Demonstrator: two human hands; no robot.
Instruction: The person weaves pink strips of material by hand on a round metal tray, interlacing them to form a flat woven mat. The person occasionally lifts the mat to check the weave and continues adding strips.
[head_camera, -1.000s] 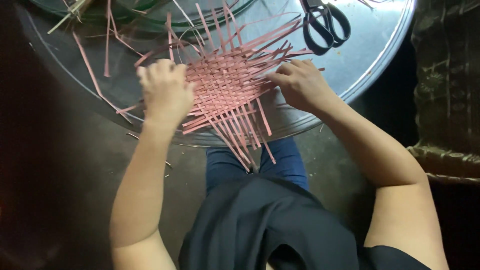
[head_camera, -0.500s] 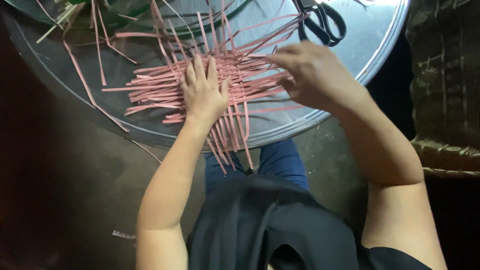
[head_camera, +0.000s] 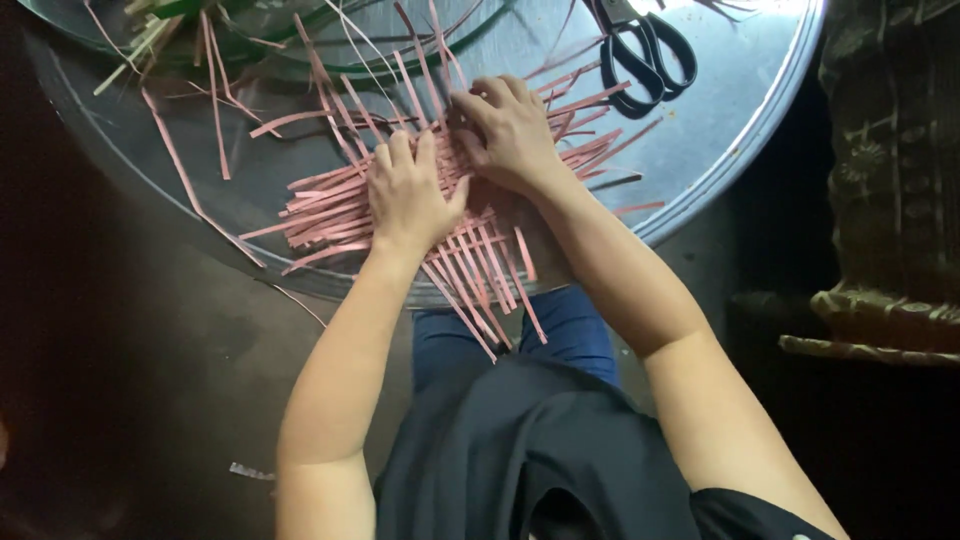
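Both hands pressed flat on a pink woven mat at the upper centre of the frame.

Since half a second earlier, the left hand (head_camera: 408, 195) had stayed spread on the mat of pink strips (head_camera: 330, 205), while the right hand (head_camera: 510, 130) had slid in from the right to lie just beside it, nearly touching. Left fingers were released and splayed, palm down; right fingers were curled loosely over the strips, grasping nothing that I could tell. The mat lay on the round metal desk (head_camera: 740, 130), its loose ends overhanging the near rim. Black scissors (head_camera: 645, 50) rested at upper right, apart from both hands.
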